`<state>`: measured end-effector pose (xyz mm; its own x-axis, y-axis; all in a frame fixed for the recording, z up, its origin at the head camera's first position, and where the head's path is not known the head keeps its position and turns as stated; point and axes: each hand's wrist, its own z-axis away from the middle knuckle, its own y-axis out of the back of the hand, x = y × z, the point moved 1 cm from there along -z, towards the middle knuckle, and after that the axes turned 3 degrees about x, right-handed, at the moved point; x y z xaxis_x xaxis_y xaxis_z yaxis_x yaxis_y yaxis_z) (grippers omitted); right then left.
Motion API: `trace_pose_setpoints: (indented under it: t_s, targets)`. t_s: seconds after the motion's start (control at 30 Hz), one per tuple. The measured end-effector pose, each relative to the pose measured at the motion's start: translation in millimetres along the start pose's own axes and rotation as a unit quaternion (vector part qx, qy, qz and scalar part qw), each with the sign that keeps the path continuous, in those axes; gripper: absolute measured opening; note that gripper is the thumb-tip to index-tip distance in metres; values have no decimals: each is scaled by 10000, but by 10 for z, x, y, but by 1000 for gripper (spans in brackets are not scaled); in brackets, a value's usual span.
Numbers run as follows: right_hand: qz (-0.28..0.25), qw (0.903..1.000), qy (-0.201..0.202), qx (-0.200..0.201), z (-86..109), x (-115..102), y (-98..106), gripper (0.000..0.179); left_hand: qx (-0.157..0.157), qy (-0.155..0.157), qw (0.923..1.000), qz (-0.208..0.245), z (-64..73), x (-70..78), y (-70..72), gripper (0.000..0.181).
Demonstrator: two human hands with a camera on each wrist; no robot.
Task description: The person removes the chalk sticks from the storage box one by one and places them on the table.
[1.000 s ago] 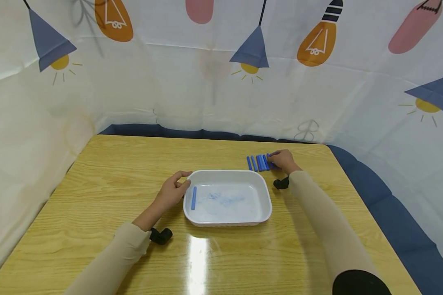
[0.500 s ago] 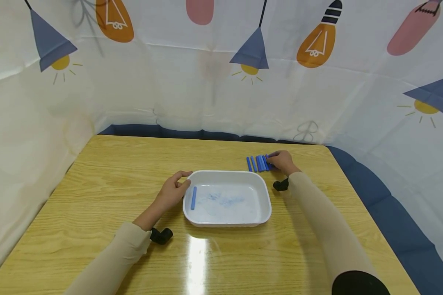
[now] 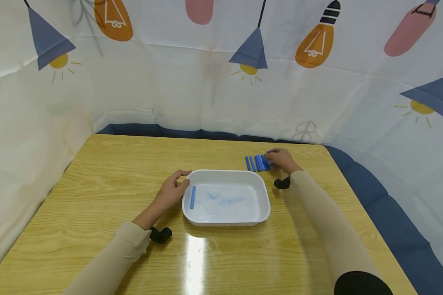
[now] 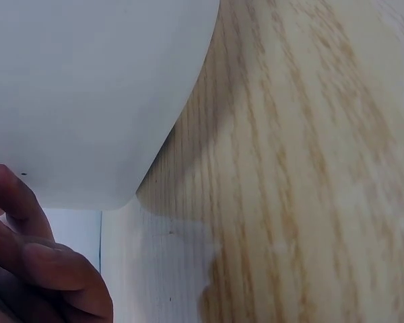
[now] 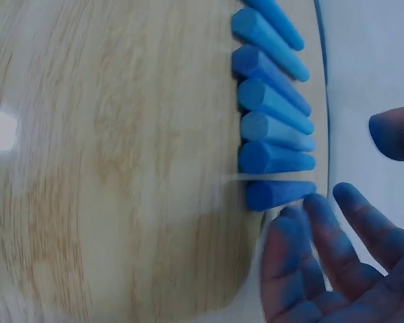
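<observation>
My left hand holds the white plastic tray at its far left corner. In the left wrist view curled fingers lie against the tray's outer wall. One blue chalk stick lies inside, near the left wall, beside blue smears on the floor. Behind the tray's right corner, several blue chalk sticks stand side by side in a row. My right hand is at the row's right end. In the right wrist view its blue-dusted fingers are apart, some touching or almost touching the end stick; the thumb is clear of it.
The wooden table stretches around the tray. Its far edge runs close behind the chalk row, with a printed white cloth hanging beyond. A black camera mount sits at the left wrist, another at the right.
My right hand has shifted slightly left at the row's end, and its fingers look more spread from the end stick. The left hand and tray stay nearly where they were.
</observation>
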<state>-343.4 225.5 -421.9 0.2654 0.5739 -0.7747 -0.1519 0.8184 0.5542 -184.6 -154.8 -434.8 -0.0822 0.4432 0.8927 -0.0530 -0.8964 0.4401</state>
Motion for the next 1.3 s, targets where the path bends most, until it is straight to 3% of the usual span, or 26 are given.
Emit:
trace_pose_setpoints:
  t_s: [0.27, 0.57, 0.83, 1.3]
  targets:
    - [-312, 9992, -169, -173, 32, -35, 26, 56, -68, -12, 10000, -41, -11, -14, -4, 39]
    - [-317, 9985, 43, -439, 116, -78, 71, 65, -1, 3, 10000, -53, -12, 1, -15, 39]
    - [-541, 9969, 57, -564, 220, -126, 82, 60, 51, 40, 9999, -99, -10, 16, -17, 39]
    - [-515, 9934, 525, -877, 447, -378, -37, 59, 42, 107, 9999, -115, -27, -2, -36, 38]
